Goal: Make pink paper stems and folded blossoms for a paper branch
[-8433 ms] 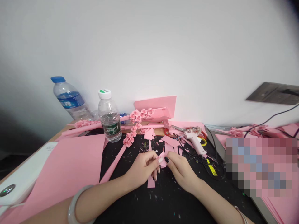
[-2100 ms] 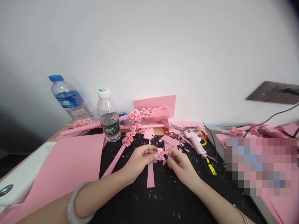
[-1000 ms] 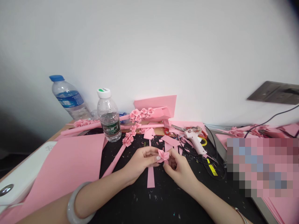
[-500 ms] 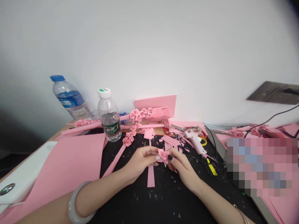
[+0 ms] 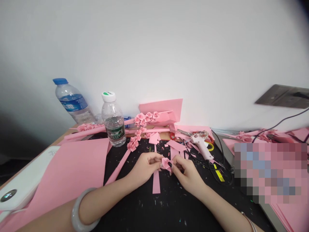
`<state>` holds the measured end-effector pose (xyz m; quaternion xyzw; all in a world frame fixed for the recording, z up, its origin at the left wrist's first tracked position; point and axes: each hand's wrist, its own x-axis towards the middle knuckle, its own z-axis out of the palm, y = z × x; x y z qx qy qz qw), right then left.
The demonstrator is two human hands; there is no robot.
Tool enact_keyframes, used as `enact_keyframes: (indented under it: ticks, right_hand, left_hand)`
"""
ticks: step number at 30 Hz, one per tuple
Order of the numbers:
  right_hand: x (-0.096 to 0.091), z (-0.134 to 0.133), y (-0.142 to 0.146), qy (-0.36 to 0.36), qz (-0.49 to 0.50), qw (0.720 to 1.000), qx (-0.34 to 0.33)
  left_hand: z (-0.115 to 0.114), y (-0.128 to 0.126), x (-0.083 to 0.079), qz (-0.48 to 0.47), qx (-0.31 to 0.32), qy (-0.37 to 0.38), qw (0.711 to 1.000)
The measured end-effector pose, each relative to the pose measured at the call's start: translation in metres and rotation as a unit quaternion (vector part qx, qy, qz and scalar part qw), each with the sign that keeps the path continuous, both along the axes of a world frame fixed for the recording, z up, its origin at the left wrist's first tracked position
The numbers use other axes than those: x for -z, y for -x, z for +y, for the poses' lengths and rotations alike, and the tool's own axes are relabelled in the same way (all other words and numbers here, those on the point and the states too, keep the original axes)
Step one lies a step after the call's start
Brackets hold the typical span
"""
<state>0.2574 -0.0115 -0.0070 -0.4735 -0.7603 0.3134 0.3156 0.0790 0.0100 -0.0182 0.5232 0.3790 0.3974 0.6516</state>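
Observation:
Between my two hands is a small folded pink paper flower (image 5: 165,163), held above the black mat. My left hand (image 5: 147,167) pinches its left side with thumb and fingers. On the right side, my right hand (image 5: 184,170) grips a petal, its dark-nailed thumb pressed on the paper. Some of the fingers behind the flower are hidden. Below it lies a narrow pink paper strip (image 5: 156,183). Left of my hands rests a pink paper stem (image 5: 118,167) topped with a cluster of paper flowers (image 5: 133,143).
A white glue gun (image 5: 202,146) with a black cord lies right of centre, by scissors (image 5: 210,146) and paper scraps. Two water bottles, one green-labelled (image 5: 114,124) and one blue-labelled (image 5: 73,102), stand at back left. A large pink sheet (image 5: 72,170) covers the left side.
My right hand has shifted left, and its thumb now presses onto the flower's petal. The flower has turned and moved slightly left, looking more cupped.

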Motion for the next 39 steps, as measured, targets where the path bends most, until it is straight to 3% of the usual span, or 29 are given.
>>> enact_keyframes:
  ticks: [9, 17, 23, 32, 39]
  right_hand:
    - [-0.001, -0.001, 0.002, -0.023, -0.006, 1.0, 0.017]
    - [-0.002, -0.005, 0.004, -0.066, 0.025, 0.995, 0.077]
    - [-0.002, -0.009, 0.009, -0.124, -0.029, 0.991, 0.039]
    - [0.003, -0.008, 0.006, -0.118, -0.004, 0.991, 0.063]
    - [-0.004, -0.007, 0.006, -0.078, -0.036, 0.996, 0.01]
  left_hand:
    - [-0.004, -0.002, -0.005, -0.048, 0.043, 0.032, 0.997]
    - [-0.004, -0.001, -0.006, -0.021, -0.017, 0.065, 0.997]
    - [-0.006, -0.002, -0.008, -0.026, -0.005, 0.067, 0.997]
    - [-0.01, -0.003, -0.01, -0.092, 0.067, 0.035, 0.993]
    - [-0.008, -0.003, -0.006, -0.037, 0.017, 0.005, 0.999]
